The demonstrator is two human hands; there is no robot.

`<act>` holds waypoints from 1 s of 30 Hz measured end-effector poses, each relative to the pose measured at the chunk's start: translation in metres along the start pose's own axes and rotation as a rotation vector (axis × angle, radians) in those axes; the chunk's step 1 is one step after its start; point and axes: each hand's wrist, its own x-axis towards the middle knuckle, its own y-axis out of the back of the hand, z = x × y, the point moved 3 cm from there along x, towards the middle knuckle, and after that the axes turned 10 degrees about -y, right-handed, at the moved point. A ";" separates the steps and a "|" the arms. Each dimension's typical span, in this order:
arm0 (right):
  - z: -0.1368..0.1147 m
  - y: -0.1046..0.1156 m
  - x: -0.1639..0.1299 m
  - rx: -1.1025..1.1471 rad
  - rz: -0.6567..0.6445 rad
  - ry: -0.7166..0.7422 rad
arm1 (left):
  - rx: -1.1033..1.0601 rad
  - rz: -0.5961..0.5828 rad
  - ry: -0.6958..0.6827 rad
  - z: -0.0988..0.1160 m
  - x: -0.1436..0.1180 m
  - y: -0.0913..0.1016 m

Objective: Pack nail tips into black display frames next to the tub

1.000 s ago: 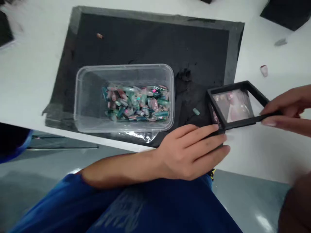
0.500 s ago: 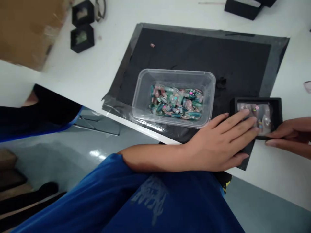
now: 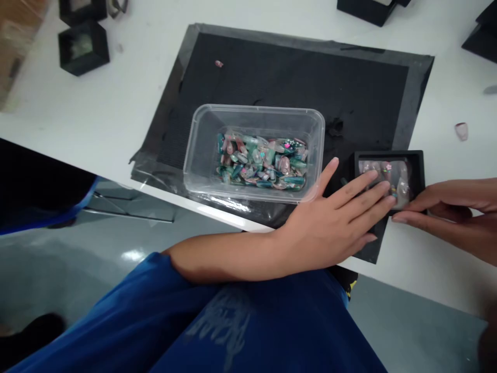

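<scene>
A small black display case (image 3: 418, 168) with a clear film window lies flat on the corner of a black mat (image 3: 295, 83). My left hand (image 3: 337, 217) lies flat with its fingertips pressing on the case's window. My right hand (image 3: 446, 217) pinches the case's near right edge. Just left of the case stands a clear plastic tub (image 3: 254, 153) with several teal and pink pieces inside.
Black cases stand on the white table at the far left (image 3: 83, 46) and along the far right edge (image 3: 368, 10). Loose pieces lie on the mat (image 3: 219, 63) and on the table at right (image 3: 461, 130). The table's front edge runs diagonally below the tub.
The case's lid, raised a second ago, is now down flat. My left hand moved from the case's edge onto its top. The view swung left, then back a little.
</scene>
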 end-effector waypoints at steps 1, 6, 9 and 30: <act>-0.003 0.000 0.000 0.000 -0.004 0.025 | 0.002 -0.001 0.002 0.000 0.000 0.000; -0.012 -0.002 -0.001 -0.016 -0.039 0.106 | 0.030 -0.001 -0.013 0.001 -0.002 -0.001; -0.017 -0.004 -0.002 -0.065 -0.009 0.154 | 0.042 -0.007 -0.020 0.001 -0.002 -0.001; -0.009 0.001 -0.004 -0.021 0.066 0.152 | -0.290 0.182 0.156 -0.010 -0.010 0.006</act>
